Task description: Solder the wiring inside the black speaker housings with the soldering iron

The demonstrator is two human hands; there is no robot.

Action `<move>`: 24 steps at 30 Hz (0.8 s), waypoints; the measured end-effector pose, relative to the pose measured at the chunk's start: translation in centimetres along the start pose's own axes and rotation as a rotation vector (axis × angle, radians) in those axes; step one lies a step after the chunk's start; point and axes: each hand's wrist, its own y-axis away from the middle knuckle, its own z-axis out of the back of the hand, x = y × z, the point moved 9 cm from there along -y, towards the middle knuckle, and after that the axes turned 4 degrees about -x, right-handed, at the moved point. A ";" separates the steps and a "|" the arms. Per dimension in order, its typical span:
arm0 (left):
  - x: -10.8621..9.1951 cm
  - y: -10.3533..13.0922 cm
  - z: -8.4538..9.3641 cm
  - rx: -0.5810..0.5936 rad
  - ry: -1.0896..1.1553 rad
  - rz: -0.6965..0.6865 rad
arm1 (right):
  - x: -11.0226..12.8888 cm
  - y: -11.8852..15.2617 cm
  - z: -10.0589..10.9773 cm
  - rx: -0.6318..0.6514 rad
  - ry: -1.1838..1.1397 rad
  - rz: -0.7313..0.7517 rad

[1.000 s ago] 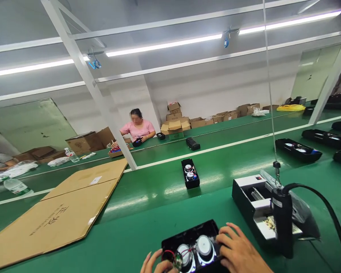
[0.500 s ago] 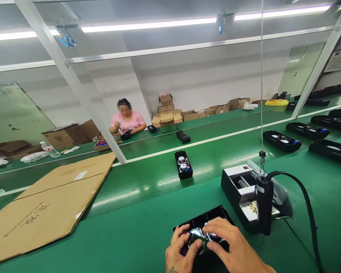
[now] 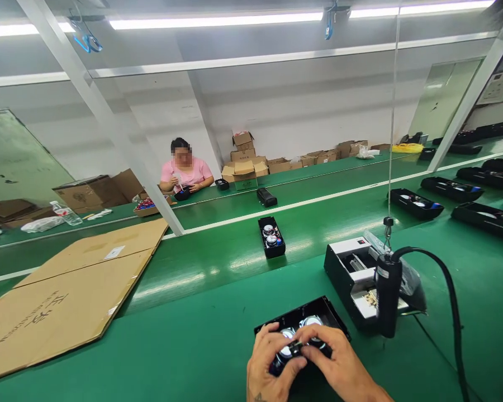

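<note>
My left hand and my right hand are closed together on a small circuit board, pinched between thumbs and fingers. Only a dark edge of the board shows between the fingertips. Under it a black speaker housing lies open on the green bench, tilted in my view. Round silver speaker magnets show inside the housing, partly covered by my hands. The housing's near side is hidden behind my fingers.
An electric screwdriver hangs from a cord beside a screw feeder box on the right. Another open housing sits on the conveyor. Flat cardboard covers the left. Across the line sits a person in pink. Several housings stand far right.
The board has turned from showing its green face to nearly edge-on, still between both hands. My right hand has shifted slightly left. The view has moved a little.
</note>
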 end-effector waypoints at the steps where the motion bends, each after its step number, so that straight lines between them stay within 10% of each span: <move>1: 0.3 0.3 0.1 0.000 -0.031 0.032 | -0.2 -0.1 0.4 -0.009 0.005 -0.022; 11: 0.9 1.9 -0.8 0.152 -0.407 0.059 | 0.8 1.0 -4.2 0.510 0.909 0.367; 24: 0.2 2.1 -2.6 0.211 -0.391 -0.005 | 0.5 -0.3 -4.2 0.624 0.797 0.284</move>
